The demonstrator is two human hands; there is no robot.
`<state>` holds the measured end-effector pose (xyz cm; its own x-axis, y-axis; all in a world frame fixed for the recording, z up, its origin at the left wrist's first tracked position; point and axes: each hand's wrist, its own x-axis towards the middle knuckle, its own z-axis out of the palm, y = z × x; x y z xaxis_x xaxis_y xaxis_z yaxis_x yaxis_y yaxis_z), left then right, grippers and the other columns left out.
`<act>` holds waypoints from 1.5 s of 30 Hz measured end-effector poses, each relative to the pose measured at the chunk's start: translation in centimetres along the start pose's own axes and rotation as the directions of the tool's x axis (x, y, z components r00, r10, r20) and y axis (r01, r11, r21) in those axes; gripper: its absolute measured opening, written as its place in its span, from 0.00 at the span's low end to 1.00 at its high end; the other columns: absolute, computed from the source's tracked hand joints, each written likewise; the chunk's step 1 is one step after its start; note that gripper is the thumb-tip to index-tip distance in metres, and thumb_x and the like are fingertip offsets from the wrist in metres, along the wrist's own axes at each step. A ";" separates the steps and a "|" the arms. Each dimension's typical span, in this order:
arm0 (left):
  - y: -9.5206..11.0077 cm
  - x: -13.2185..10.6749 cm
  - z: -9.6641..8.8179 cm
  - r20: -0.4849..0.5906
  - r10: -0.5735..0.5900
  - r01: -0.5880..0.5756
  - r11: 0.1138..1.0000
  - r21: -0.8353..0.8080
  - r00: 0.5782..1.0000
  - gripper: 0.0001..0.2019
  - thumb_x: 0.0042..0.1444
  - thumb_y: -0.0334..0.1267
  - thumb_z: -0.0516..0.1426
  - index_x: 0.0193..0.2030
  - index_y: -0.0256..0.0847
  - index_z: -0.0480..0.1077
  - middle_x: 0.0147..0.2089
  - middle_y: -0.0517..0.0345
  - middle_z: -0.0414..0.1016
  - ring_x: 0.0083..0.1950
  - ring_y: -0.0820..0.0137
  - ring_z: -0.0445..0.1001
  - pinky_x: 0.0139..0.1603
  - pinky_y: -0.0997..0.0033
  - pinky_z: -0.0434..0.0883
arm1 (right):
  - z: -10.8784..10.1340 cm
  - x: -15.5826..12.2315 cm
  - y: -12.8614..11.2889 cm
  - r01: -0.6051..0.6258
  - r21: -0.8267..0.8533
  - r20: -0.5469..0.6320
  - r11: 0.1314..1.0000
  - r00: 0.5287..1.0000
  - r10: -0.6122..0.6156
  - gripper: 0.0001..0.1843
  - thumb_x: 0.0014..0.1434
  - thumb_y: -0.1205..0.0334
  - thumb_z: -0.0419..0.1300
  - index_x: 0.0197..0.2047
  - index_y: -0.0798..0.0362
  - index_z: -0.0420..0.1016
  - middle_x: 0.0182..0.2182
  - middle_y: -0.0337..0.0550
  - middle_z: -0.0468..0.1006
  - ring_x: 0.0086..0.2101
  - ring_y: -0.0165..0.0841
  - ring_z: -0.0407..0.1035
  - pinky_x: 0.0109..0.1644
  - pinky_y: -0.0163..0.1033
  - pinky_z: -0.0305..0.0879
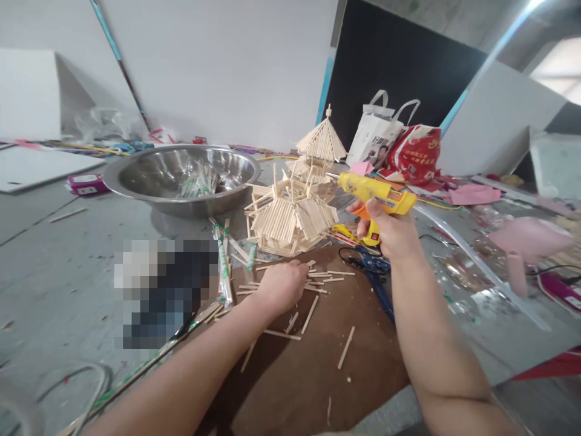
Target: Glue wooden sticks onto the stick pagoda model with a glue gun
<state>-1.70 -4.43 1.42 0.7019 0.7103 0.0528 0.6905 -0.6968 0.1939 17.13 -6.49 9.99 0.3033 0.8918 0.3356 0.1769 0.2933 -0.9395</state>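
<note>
My right hand (391, 233) is closed round the grip of a yellow glue gun (376, 192), its nozzle pointing left toward a wooden stick pagoda model (293, 212). A clear glue stick (472, 257) trails from the gun's back to the right. My left hand (282, 284) rests on the brown board (313, 375), fingers curled over loose short sticks (318, 275) just in front of the model. What the fingers pinch is hidden.
A steel bowl (136, 181) with wrapped chopsticks stands at back left. Blue-handled scissors (374, 272) lie right of the sticks. A white bag (374, 136) and a red bag (415, 154) stand behind. Pink paper scraps (521, 236) litter the right side. A blurred patch lies at left.
</note>
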 end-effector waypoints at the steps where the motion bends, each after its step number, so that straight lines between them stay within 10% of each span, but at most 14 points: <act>1: 0.1 0.0 0.0 0.002 0.007 -0.007 1.000 0.003 1.000 0.13 0.53 0.34 0.44 0.34 0.38 0.68 0.33 0.46 0.71 0.32 0.60 0.71 0.30 0.64 0.65 | 0.0 0.0 -0.1 -0.002 -0.009 0.000 1.000 1.000 0.002 0.19 0.43 0.46 0.58 0.33 0.51 0.67 0.25 0.37 0.73 0.15 0.24 0.63 0.17 0.32 0.60; 10: -0.3 -0.4 -2.6 0.260 -0.025 0.016 0.999 0.035 0.965 0.10 0.48 0.32 0.49 0.23 0.37 0.71 0.28 0.43 0.73 0.33 0.59 0.72 0.35 0.58 0.66 | -0.7 -0.1 0.1 0.022 -0.010 0.033 1.000 0.999 -0.022 0.19 0.41 0.45 0.59 0.29 0.52 0.67 0.26 0.40 0.74 0.14 0.24 0.61 0.17 0.32 0.59; 17: -0.4 -0.5 -3.1 0.220 -0.045 0.043 0.999 0.016 0.974 0.09 0.47 0.31 0.50 0.25 0.36 0.71 0.28 0.44 0.73 0.32 0.60 0.72 0.35 0.59 0.66 | -0.8 0.0 0.4 0.048 0.001 0.041 0.999 0.998 -0.048 0.19 0.42 0.44 0.59 0.28 0.52 0.68 0.24 0.38 0.73 0.13 0.23 0.61 0.15 0.32 0.57; 23: 3.0 -0.9 -0.5 -0.058 0.321 -0.324 0.944 -0.061 0.945 0.20 0.52 0.45 0.50 0.51 0.43 0.62 0.55 0.48 0.62 0.57 0.58 0.56 0.54 0.52 0.53 | -0.7 -0.2 0.1 0.036 -0.022 0.035 0.999 0.999 -0.036 0.19 0.41 0.44 0.59 0.25 0.53 0.68 0.18 0.36 0.70 0.12 0.23 0.58 0.15 0.32 0.56; 30: 6.3 -3.1 2.1 0.098 0.604 -0.582 0.792 -0.184 0.791 0.25 0.53 0.51 0.45 0.56 0.47 0.56 0.61 0.52 0.54 0.61 0.58 0.49 0.56 0.46 0.44 | -0.6 -0.3 0.4 0.041 -0.061 0.044 0.997 0.998 -0.038 0.20 0.42 0.43 0.58 0.25 0.53 0.69 0.15 0.35 0.67 0.12 0.24 0.58 0.16 0.33 0.57; 39: 1.0 -1.2 -0.5 0.169 0.299 -0.314 0.946 0.075 0.939 0.15 0.49 0.32 0.50 0.45 0.41 0.67 0.52 0.47 0.66 0.54 0.58 0.60 0.51 0.55 0.54 | -0.6 -0.3 0.4 0.050 -0.028 0.063 0.998 0.997 -0.048 0.18 0.42 0.45 0.59 0.24 0.53 0.69 0.12 0.33 0.65 0.12 0.24 0.58 0.16 0.32 0.57; 45: 1.2 0.1 -0.6 0.059 0.242 -0.242 0.970 0.003 0.969 0.12 0.54 0.35 0.46 0.33 0.37 0.69 0.35 0.48 0.71 0.40 0.64 0.68 0.42 0.65 0.63 | -0.8 -0.3 0.4 0.051 0.011 0.063 0.999 0.997 -0.051 0.16 0.42 0.48 0.60 0.27 0.52 0.69 0.18 0.35 0.70 0.13 0.24 0.60 0.17 0.32 0.57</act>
<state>-0.90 -5.08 2.27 0.8570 0.5137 0.0405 0.5004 -0.8485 0.1723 17.82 -6.93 9.58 0.2343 0.8955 0.3785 0.1817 0.3421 -0.9219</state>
